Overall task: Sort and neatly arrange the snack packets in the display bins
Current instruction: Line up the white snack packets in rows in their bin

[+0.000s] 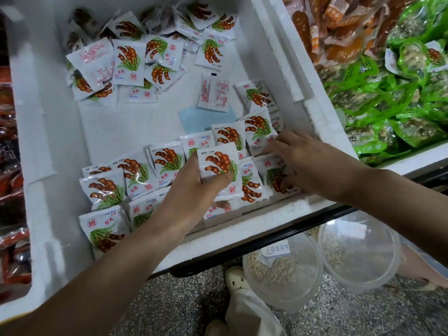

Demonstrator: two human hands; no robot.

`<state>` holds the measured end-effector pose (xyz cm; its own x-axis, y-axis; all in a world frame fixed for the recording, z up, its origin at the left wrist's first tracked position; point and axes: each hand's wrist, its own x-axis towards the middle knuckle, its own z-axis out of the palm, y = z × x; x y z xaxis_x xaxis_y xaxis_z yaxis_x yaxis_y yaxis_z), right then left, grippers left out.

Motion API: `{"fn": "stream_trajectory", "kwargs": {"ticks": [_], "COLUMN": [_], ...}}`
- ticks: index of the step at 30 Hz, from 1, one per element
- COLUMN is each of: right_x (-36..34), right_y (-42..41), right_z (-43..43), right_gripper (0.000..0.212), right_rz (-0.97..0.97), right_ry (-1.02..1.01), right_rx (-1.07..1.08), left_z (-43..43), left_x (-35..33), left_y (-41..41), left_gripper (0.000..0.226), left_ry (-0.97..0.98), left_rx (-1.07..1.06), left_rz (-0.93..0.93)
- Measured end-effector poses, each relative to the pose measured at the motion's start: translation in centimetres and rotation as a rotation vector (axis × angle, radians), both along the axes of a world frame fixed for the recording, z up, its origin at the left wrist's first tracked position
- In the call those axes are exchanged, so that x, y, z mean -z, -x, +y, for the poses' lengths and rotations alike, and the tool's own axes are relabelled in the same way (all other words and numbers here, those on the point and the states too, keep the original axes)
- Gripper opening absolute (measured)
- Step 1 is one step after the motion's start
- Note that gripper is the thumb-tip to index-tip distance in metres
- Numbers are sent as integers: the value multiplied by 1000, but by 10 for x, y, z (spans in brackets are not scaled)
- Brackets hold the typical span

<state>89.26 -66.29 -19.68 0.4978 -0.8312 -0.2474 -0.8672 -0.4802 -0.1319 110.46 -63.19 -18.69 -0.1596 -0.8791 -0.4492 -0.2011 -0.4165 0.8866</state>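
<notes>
- While our left hand (191, 187) pinched one packet (218, 163) over the tidy row (106, 187) in the lower middle of the bin (53, 141), we feared a loose grip would drop it crooked.
- Our right hand (308, 161) pressed on the packets (276, 175) at lower right, fingers spread and holding nothing; a shove could topple them.
- The heap (126, 59) at upper left lay unsorted.

Glossy plastic snack packets (219, 166) in a matt, grainy foam bin (48, 141); clear plastic tubs (358, 251)
</notes>
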Motion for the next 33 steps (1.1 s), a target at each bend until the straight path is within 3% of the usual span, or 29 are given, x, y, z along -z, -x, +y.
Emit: {"fn": "stream_trajectory", "kwargs": {"ticks": [7, 11, 13, 18, 21, 23, 25, 30, 33], "right_x": [1, -13, -19, -19, -14, -14, -15, -13, -13], "right_y": [2, -16, -28, -41, -45, -47, -53, -79, -106], "right_z": [-1, 7, 10, 4, 3, 3, -1, -29, -44], "right_gripper": [66, 49, 50, 28, 44, 43, 41, 37, 26], "right_rz": [-83, -551, -703, -685, -715, -808, -859, -957, -888], "right_ry": [-1, 41, -48, -186, -233, -290, -351, -254, -217], "right_rx": [3, 149, 223, 202, 210, 236, 272, 347, 301], "left_z": [1, 2, 2, 4, 8, 11, 14, 21, 21], "left_x": [1, -2, -3, -6, -6, -6, -5, 4, 11], "left_y": [-1, -2, -2, -6, -12, -17, -23, -63, -93], "left_gripper": [34, 34, 37, 39, 33, 28, 22, 23, 36], "left_ry": [-16, 32, 63, 113, 174, 221, 291, 631, 627], "left_rx": [4, 48, 82, 61, 19, 15, 33, 58, 51], "left_rz": [-10, -69, -108, -150, -170, -209, -305, -813, -1049]}}
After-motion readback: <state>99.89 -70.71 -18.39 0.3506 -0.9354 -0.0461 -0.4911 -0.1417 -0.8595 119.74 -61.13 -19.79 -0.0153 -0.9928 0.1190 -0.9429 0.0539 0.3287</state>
